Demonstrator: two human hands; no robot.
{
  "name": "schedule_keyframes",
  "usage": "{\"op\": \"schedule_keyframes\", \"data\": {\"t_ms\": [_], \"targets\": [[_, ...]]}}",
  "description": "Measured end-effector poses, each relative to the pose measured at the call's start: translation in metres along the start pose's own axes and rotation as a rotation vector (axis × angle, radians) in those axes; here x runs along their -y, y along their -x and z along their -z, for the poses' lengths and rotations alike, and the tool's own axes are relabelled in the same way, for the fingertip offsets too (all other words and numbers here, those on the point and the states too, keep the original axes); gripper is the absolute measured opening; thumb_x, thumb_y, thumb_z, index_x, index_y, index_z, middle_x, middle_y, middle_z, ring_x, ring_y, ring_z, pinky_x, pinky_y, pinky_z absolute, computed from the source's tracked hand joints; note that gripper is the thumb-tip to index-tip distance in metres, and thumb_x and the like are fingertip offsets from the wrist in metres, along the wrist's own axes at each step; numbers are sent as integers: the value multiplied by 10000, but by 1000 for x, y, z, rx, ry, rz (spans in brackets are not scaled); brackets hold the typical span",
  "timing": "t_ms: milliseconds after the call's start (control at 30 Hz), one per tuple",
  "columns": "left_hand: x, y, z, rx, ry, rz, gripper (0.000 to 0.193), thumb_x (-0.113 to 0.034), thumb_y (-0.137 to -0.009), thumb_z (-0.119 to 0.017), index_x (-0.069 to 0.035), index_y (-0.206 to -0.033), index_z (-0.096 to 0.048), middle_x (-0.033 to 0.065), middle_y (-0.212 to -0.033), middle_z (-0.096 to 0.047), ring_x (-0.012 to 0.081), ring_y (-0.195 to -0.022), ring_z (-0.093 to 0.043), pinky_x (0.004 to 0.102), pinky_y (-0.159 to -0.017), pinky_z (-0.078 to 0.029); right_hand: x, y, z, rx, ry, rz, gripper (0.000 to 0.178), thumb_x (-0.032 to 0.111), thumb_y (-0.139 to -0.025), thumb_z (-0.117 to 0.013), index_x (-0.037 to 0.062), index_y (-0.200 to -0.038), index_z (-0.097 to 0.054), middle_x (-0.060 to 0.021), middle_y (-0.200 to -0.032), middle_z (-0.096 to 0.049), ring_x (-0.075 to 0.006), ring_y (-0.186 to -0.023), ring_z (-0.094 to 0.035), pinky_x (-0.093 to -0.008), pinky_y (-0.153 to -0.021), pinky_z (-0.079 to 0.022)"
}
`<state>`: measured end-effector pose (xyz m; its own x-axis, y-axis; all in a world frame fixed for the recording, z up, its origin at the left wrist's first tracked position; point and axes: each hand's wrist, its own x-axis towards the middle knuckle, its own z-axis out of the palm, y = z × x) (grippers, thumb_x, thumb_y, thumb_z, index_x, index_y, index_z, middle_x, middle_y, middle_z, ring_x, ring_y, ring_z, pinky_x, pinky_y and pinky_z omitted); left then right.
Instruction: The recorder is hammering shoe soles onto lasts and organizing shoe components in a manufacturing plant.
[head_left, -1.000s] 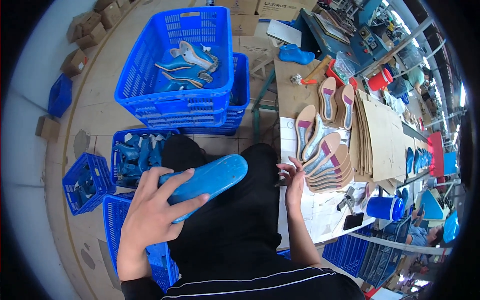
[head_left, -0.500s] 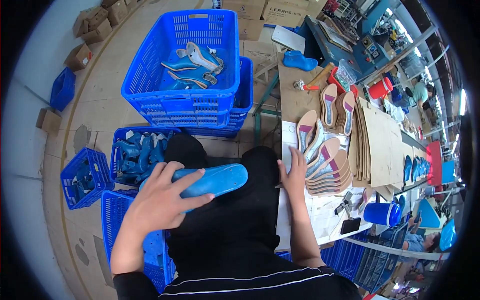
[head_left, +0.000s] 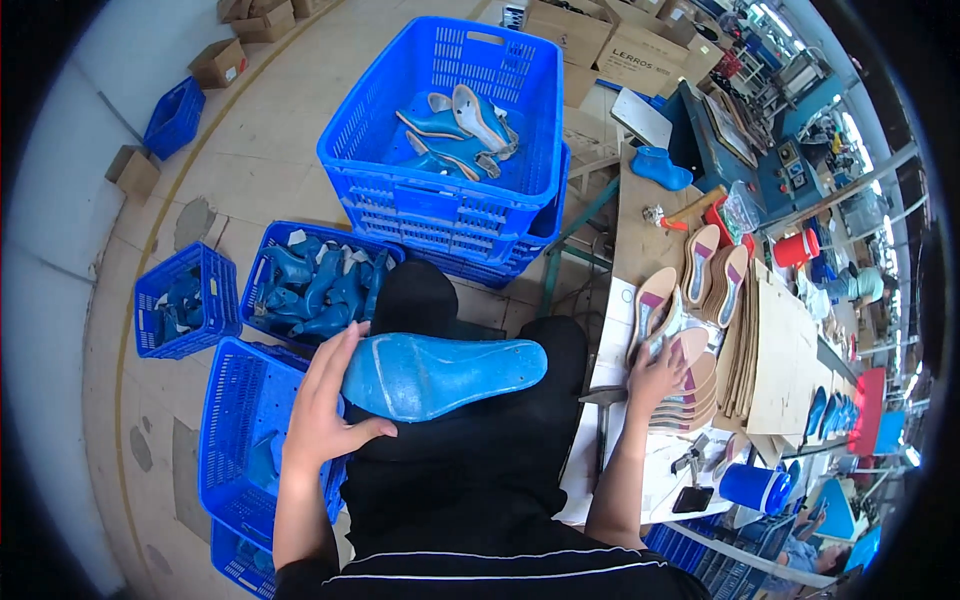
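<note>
My left hand (head_left: pixel 322 405) grips a blue shoe last (head_left: pixel 440 376) at its wide end, thumb on the near side. The last lies level above my lap with its flat underside up. On the bench at my right, my right hand (head_left: pixel 655 378) has its fingers curled over the end of a beige insole (head_left: pixel 691 350), part of a fanned row of insoles (head_left: pixel 692 408). Its fingertips are partly hidden among the insoles. A single insole (head_left: pixel 655 300) with a purple patch lies just beyond. Beside my right wrist is a hammer (head_left: pixel 602 398) at the bench edge.
Blue crates (head_left: pixel 440 185) stand ahead, the top one holding lasts with soles. Left of my knees, a crate (head_left: pixel 262 240) is full of blue lasts. Further along the bench are stacked insoles (head_left: pixel 735 280), cardboard sheets (head_left: pixel 790 350), a blue jug (head_left: pixel 752 487) and a phone (head_left: pixel 693 500).
My left hand has turned the shoe last so its underside faces up. My right hand has moved from the bench edge onto the fanned insoles. The whole view has shifted.
</note>
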<state>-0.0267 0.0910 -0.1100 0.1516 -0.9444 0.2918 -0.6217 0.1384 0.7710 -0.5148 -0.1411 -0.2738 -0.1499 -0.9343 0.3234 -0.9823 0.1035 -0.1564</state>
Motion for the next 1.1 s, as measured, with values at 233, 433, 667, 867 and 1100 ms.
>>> {"op": "schedule_keyframes", "data": {"t_ms": [233, 433, 667, 867, 1100], "targets": [[5, -8, -12, -65, 4, -17, 1175, -739, -719, -847, 21, -1554, -523, 258, -1449, -581, 423, -1327, -593, 501, -1124, -455, -72, 27, -4, 373, 154, -82, 965, 695, -980, -592, 114, -1697, -311, -405, -1638, -348, -522, -1591, -251, -647, -1275, -173], [12, -14, -18, -100, -25, -19, 1186, -814, -704, -804, 11, -1523, -567, 238, -1425, -579, 409, -1284, -605, 499, -1087, -472, -64, 26, 16, 366, 104, -18, 1164, 659, -809, -829, 125, -1699, -303, -358, -1711, -245, -586, -1583, -191, -678, -1262, -163], [3, -11, -15, -56, -2, -4, 1112, -771, -705, -831, -43, -1513, -600, 218, -1433, -565, 402, -1268, -611, 487, -1066, -488, -63, 30, 23, 360, 105, 87, 964, 611, -886, -777, 300, -1690, -348, -213, -1745, -299, -640, -1508, -310, -744, -1224, -202], [-2, -8, -11, -43, -11, 33, 1094, -724, -694, -860, -35, -1503, -603, 216, -1437, -561, 415, -1285, -604, 494, -1078, -496, -64, 7, 59, 675, 128, 277, 1135, 365, -770, -894, 150, -1697, -275, -338, -1717, -243, -626, -1527, -279, -658, -1255, -268], [-4, -12, -6, -25, 39, -34, 1061, -535, -642, -958, -63, -1521, -597, 207, -1445, -559, 420, -1283, -608, 477, -1077, -501, -92, -10, 66, 357, 54, 406, 768, 323, -703, -955, 58, -1339, -615, -289, -1550, -540, -487, -1141, -697, -493, -946, -586]]}}
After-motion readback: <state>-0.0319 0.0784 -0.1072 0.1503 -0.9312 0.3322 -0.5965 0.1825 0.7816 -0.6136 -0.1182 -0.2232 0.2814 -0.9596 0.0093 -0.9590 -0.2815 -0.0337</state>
